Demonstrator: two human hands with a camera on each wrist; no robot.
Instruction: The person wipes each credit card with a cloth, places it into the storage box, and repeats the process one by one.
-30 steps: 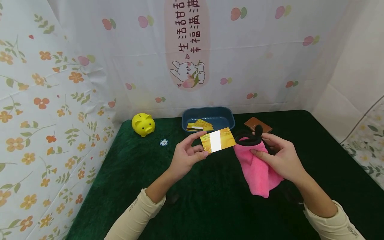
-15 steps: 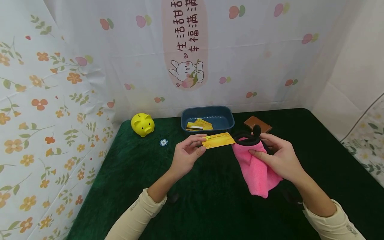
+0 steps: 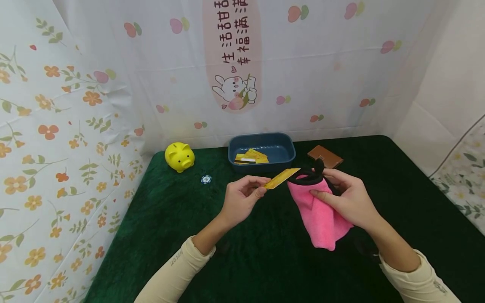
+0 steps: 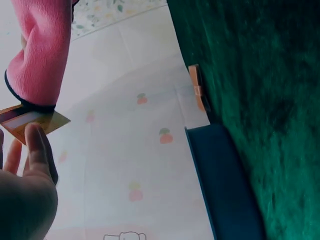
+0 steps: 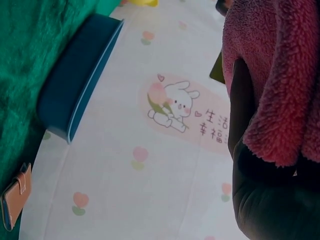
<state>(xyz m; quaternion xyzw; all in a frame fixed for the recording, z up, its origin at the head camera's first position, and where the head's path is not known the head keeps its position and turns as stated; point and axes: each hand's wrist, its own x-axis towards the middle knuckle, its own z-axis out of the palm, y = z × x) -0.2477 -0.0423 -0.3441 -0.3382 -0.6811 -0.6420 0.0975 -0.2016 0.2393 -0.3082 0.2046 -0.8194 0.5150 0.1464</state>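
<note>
Between thumb and fingers, my left hand (image 3: 242,200) pinches a gold-yellow bank card (image 3: 281,178), tilted with its far end raised. In the left wrist view the card (image 4: 56,121) shows a dark stripe and a pale strip. My right hand (image 3: 350,200) grips a pink plush pouch-like piece (image 3: 316,214) with a black band round its mouth and a black knob on top. The card's far end lies right at this black rim; whether it enters the mouth I cannot tell. In the right wrist view the pink plush (image 5: 295,90) hides most of the fingers and card.
A blue bin (image 3: 261,168) holding several yellow cards (image 3: 258,155) stands at the back of the green-covered table (image 3: 242,261). To its right lies a brown wallet (image 3: 326,156). A yellow piggy bank (image 3: 179,157) and a poker chip (image 3: 206,179) are at the left.
My left hand has moved right and tipped the card from facing the head camera to a steep slant at the black rim. My right hand has shifted slightly left with the pink piece.
</note>
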